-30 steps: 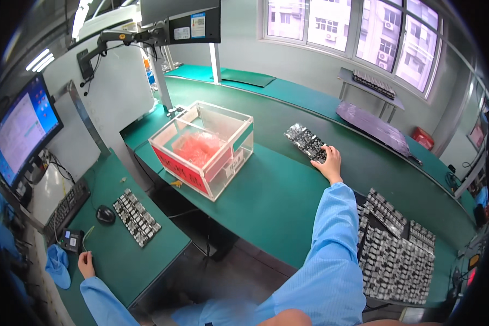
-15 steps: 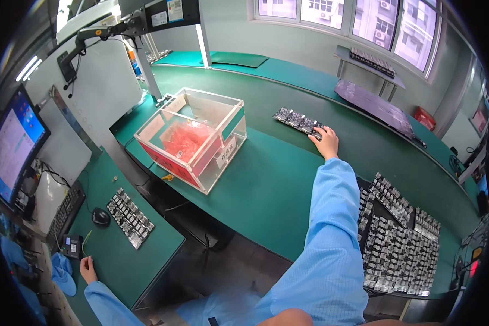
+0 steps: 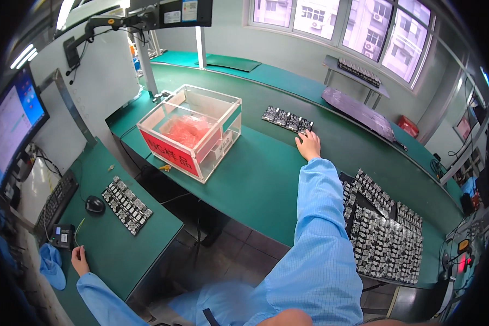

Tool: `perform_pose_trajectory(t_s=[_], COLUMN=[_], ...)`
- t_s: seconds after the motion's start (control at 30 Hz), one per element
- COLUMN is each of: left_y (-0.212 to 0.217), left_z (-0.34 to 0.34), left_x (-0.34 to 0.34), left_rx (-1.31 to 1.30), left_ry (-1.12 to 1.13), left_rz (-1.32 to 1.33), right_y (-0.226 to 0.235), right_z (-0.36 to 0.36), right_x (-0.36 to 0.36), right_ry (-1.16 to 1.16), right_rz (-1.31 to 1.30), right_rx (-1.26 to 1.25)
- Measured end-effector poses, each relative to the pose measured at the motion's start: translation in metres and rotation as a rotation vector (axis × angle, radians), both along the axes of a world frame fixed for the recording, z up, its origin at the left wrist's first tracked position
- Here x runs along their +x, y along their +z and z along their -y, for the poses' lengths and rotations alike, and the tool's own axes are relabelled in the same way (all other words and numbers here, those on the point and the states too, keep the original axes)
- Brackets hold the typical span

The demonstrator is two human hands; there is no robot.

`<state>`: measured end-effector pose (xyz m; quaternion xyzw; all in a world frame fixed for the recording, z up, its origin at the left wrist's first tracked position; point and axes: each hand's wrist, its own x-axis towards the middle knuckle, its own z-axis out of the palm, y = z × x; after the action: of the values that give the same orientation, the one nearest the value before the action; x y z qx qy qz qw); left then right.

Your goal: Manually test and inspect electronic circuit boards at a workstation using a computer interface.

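My right hand (image 3: 308, 145) reaches out to the right end of a long strip of circuit boards (image 3: 287, 119) lying flat on the far green bench. Its fingers are stretched and slightly apart at the strip's near edge; whether the tips still touch it is hard to tell. Low on the left, my left hand (image 3: 80, 262) is closed at the end of a thin yellow-green cable (image 3: 78, 231), which runs up beside a small black box (image 3: 63, 237). Another strip of circuit boards (image 3: 127, 205) lies on the left desk, right of a black mouse (image 3: 95, 205).
A clear box (image 3: 231, 138) with red film inside stands mid-bench. Many boards (image 3: 386, 247) lie in rows to the right of my right arm. A monitor (image 3: 17, 130), keyboard (image 3: 56, 201) and blue cap (image 3: 52, 266) are at the left. A gap separates desk and bench.
My right hand has drawn back slightly from the strip's end, its fingers now less over the boards. The view has shifted a little. My left hand stays at the cable.
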<state>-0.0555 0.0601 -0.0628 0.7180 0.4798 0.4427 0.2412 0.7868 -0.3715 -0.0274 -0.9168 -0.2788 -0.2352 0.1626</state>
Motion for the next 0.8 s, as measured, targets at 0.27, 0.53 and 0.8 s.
perform_pose_trajectory(t_s=[0.27,0.53,0.8], left_y=[0.008,0.023,0.043], left_z=[0.010,0.037,0.070], left_x=[-0.001,0.033,0.043], left_rx=[0.045,0.032,-0.129], left_ry=[0.057,0.002,-0.047], left_rz=[0.015,0.175,0.119], right_y=[-0.002,0.016,0.069], right_z=[-0.026,-0.066,-0.206], right_x=[-0.038,-0.133,-0.428], right_ry=[0.017,0.374,1.115], right_rz=[-0.051,0.379,0.000], right_rx=[-0.029,0.278,0.256])
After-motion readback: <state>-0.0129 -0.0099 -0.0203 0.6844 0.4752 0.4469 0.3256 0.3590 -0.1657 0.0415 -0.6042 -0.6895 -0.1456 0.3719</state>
